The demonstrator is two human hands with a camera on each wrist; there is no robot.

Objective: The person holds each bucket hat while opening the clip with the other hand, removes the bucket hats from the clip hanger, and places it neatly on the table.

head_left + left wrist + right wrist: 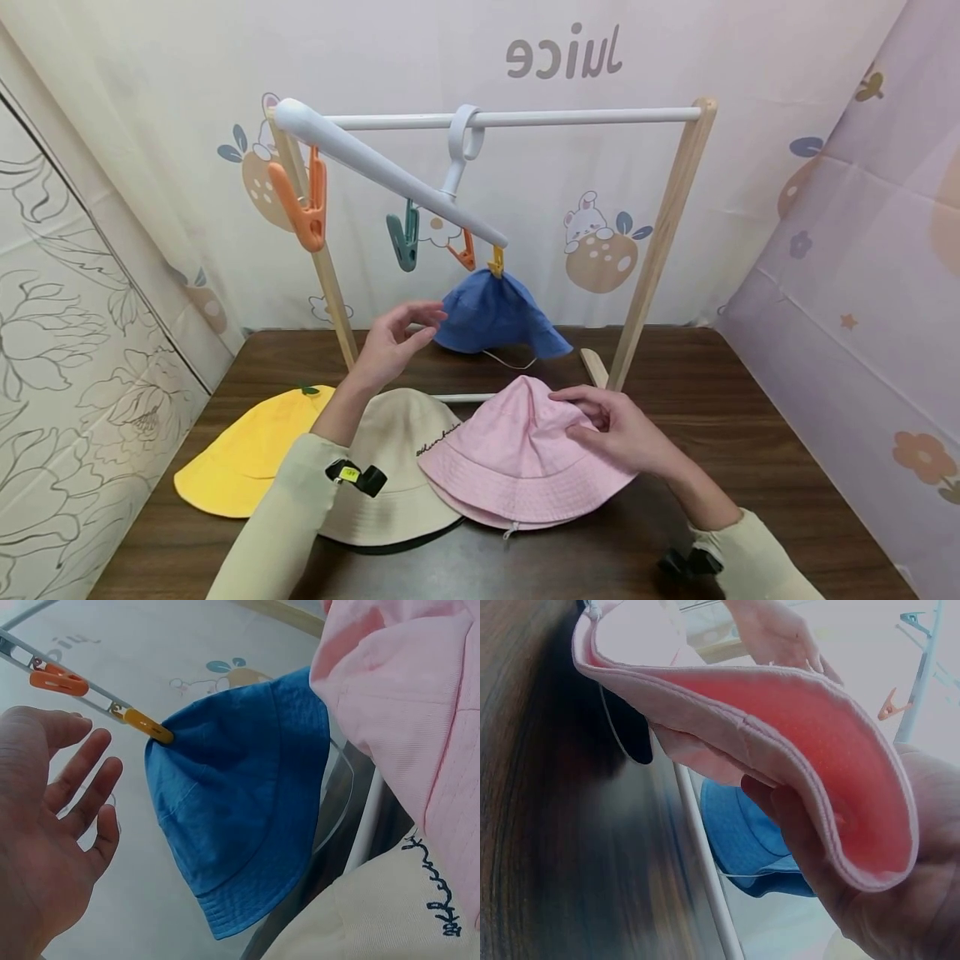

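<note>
This looks like a small staged corner set up for handling laundry, perhaps in a home or a studio; the views do not settle which. Printed sheets (847,208) with cartoon fruit, bunnies and the mirrored word "Juice" are hung as walls on three sides. A dark wooden table (757,433) carries a small wooden drying rack (660,242) with a white rail, a clip hanger (390,171) with coloured pegs, and several sun hats (247,454).
</note>
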